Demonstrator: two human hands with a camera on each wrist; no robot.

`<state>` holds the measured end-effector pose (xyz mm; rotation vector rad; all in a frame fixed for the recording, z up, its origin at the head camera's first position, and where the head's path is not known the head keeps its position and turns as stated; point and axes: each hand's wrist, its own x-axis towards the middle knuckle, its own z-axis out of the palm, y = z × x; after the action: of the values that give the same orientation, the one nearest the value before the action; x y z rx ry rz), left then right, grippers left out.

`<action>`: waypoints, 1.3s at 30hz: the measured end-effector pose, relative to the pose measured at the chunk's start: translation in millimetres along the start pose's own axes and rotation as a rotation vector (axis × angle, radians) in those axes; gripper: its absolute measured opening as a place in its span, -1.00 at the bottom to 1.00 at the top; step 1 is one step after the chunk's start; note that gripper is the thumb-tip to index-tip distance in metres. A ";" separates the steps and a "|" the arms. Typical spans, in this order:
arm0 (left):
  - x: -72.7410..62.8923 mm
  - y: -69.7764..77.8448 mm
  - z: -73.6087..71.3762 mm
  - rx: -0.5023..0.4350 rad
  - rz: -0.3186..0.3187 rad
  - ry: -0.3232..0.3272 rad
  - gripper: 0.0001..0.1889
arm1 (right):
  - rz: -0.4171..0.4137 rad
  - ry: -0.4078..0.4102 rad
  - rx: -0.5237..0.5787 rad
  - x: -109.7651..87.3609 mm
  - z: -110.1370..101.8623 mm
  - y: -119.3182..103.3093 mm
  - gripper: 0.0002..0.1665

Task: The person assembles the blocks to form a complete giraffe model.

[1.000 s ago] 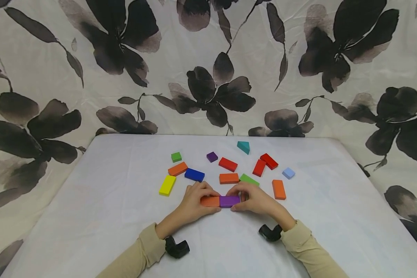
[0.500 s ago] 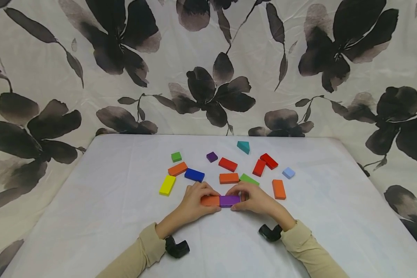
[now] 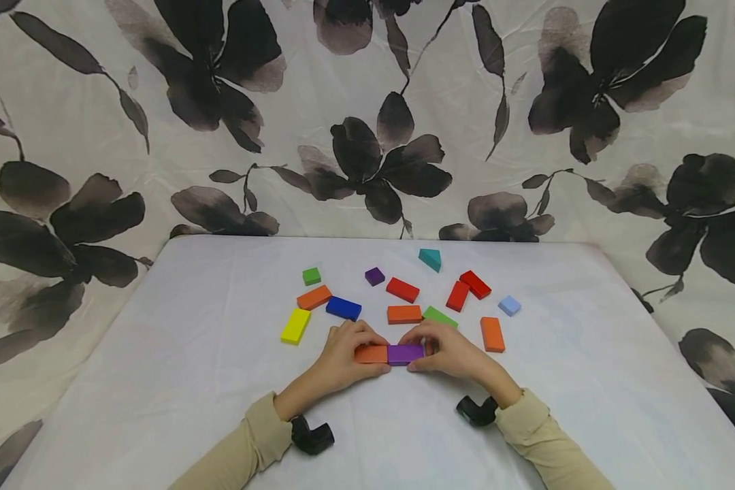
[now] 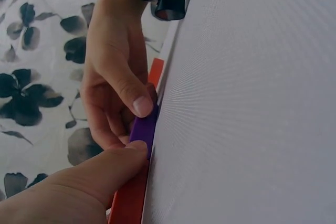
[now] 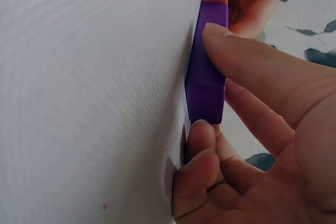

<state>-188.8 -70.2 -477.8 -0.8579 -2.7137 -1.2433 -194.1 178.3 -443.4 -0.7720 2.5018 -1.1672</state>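
An orange block (image 3: 371,354) and a purple block (image 3: 405,354) lie end to end on the white table, forming one straight row. My left hand (image 3: 348,352) pinches the orange block between thumb and fingers. Its thumb reaches the seam, as the left wrist view shows beside the purple block (image 4: 143,132). My right hand (image 3: 446,350) grips the purple block from its right end. In the right wrist view the thumb presses the near long side of the purple block (image 5: 207,77), with fingers on the far side and curled near its end.
Behind the hands, several loose blocks are spread out: yellow (image 3: 296,327), blue (image 3: 344,308), orange (image 3: 404,314), and a green block (image 3: 439,317) partly hidden by the right hand. Farther back lie a teal wedge (image 3: 430,259) and red blocks (image 3: 402,290). A floral cloth (image 3: 367,102) hangs behind the table.
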 end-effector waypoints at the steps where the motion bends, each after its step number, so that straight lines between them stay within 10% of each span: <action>1: 0.7 0.2 -0.6 -0.006 -0.003 -0.010 -0.66 | 0.000 0.001 0.000 -0.6 -0.3 0.0 -0.60; 11: 18.4 0.5 -48.2 -0.173 -0.030 -0.090 -0.70 | -0.002 -0.002 0.005 -1.3 -1.9 -1.5 -0.60; 23: 49.0 -26.2 -82.4 0.312 -0.048 -0.168 -0.63 | -0.001 -0.008 0.010 -1.4 -2.0 -1.8 -0.60; 39: 45.3 -26.5 -92.0 0.295 0.023 -0.151 -0.65 | 0.006 -0.012 0.010 -1.7 -2.3 -2.6 -0.60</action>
<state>-257.8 -128.3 -422.2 -0.9755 -2.8908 -0.7731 -192.8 179.3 -439.9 -0.7664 2.4848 -1.1688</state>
